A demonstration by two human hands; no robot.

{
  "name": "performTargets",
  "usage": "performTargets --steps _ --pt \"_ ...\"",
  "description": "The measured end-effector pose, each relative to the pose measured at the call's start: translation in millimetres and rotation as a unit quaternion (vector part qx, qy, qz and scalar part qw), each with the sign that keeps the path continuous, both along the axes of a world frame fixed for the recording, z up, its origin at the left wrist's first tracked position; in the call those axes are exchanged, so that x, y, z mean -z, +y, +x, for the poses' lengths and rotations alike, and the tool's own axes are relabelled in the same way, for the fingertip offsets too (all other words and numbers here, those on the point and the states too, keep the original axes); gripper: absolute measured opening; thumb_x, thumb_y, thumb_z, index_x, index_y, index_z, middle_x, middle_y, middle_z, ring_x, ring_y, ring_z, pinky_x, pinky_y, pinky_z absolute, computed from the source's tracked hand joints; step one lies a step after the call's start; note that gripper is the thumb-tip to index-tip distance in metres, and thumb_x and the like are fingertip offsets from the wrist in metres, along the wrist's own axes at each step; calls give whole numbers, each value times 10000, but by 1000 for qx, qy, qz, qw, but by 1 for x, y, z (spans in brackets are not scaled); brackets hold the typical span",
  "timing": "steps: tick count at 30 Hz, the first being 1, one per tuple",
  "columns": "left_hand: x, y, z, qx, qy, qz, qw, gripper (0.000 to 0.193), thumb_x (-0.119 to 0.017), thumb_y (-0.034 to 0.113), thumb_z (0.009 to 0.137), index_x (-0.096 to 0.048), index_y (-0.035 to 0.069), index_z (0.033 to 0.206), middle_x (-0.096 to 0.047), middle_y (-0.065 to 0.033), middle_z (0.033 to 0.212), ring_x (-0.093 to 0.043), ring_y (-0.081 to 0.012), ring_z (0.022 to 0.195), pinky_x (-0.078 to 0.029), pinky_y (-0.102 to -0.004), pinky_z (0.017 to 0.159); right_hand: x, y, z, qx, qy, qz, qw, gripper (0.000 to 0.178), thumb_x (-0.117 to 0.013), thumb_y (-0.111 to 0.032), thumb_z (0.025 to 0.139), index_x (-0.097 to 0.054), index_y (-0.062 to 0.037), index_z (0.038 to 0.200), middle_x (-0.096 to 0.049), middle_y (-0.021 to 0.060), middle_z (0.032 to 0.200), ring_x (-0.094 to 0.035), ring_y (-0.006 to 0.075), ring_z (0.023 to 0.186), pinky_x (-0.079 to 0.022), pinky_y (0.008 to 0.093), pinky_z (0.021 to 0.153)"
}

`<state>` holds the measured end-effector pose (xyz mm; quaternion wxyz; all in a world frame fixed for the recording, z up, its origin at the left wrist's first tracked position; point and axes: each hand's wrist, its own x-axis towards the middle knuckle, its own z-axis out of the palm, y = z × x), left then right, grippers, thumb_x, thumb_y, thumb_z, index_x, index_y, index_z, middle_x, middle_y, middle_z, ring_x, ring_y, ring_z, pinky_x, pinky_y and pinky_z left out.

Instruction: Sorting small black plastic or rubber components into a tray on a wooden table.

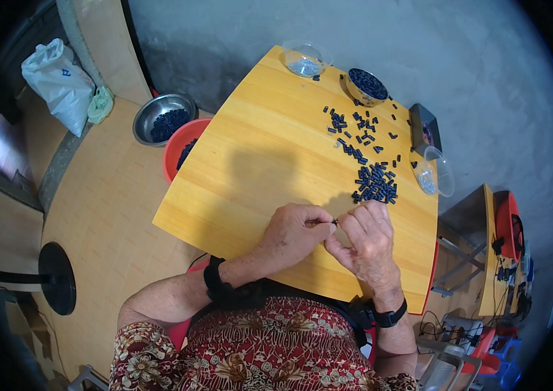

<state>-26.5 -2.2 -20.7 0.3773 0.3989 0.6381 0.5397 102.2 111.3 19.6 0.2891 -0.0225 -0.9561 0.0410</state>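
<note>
Over the near part of the yellow wooden table [244, 189], my two hands meet fingertip to fingertip. My left hand [295, 233] pinches a small dark part [334, 221] between thumb and forefinger. From the other side, the fingers of my right hand [369, 242] close on the same part; most of it is hidden by the fingertips. Just beyond my right hand lies a dense pile of small black cylindrical pieces [375, 184]. More of these loose pieces [353, 153] are scattered farther up the table.
At the table's far side stand a clear bowl of small pale parts [305, 65], a full bowl of black pieces [367, 86] and a dark tray [425, 128]. A tilted clear container [427, 179] sits at the right edge. Left of the table are a red basin [174, 146] and a steel bowl [149, 107].
</note>
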Motion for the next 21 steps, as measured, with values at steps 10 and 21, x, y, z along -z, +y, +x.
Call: performTargets --steps 10,21 --pt "18 5 -7 -8 -113 90 989 281 -636 233 890 -701 -39 917 -669 -49 757 -590 -84 719 -469 -253 678 7 6 -1 18 24 -55 998 241 -793 -93 652 -589 -39 771 -551 99 749 -548 272 708 -440 386 674" --pt "7 3 -10 39 -135 66 988 251 -648 203 879 -695 -43 890 -655 -32 758 -565 -67 721 -459 -248 675 7 8 0 15 25 -31 999 262 -806 -97 635 -608 -38 796 -570 97 766 -561 274 720 -453 391 684"
